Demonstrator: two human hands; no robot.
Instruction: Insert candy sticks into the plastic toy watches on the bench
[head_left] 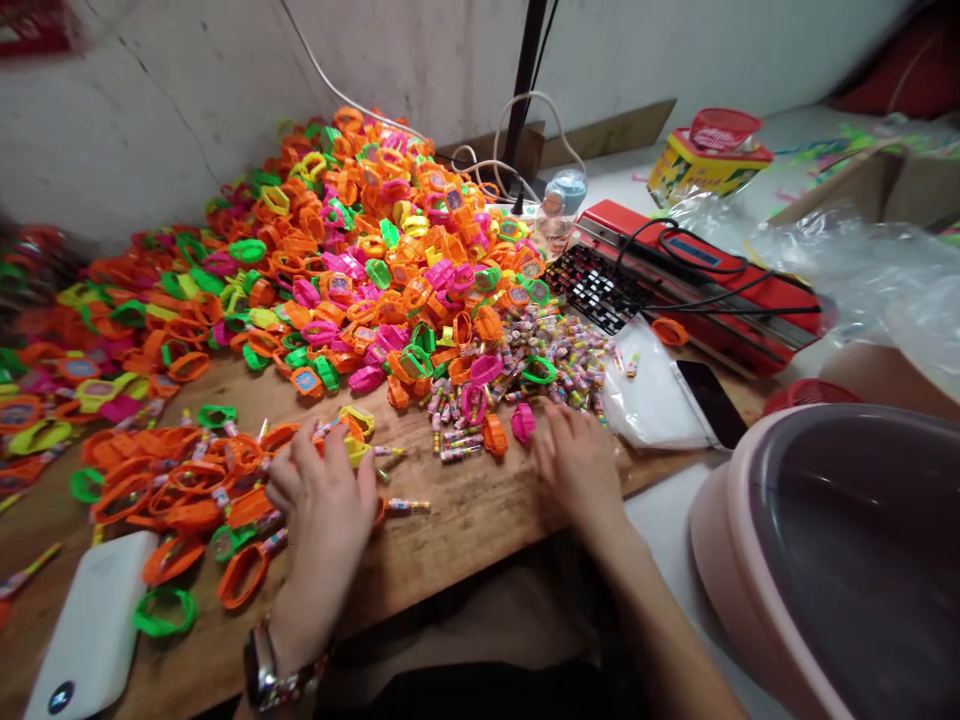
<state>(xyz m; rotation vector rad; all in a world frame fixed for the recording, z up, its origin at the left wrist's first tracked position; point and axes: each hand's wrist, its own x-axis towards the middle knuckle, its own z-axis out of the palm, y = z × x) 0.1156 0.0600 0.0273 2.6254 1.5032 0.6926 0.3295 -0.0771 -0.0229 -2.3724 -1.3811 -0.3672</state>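
Observation:
A large heap of orange, pink, green and yellow plastic toy watches (360, 250) covers the back of a wooden board (465, 520). Small wrapped candy sticks (555, 350) lie scattered at the heap's front right. My left hand (322, 500), with a wristwatch on the wrist, rests palm down among orange watch bands (195, 490), fingers bent over a yellow piece and a candy stick; what it grips is hidden. My right hand (577, 460) lies flat on the board, fingers spread, fingertips by a pink watch piece (523, 421) and the candies.
A white power bank (90, 630) lies at the front left. A phone (709, 400) and a clear plastic bag (649, 390) sit right of the candies. Behind stand a red sealing machine (697, 280), a bottle (559, 205) and a yellow box (701, 165). A pink basin (825, 560) fills the front right.

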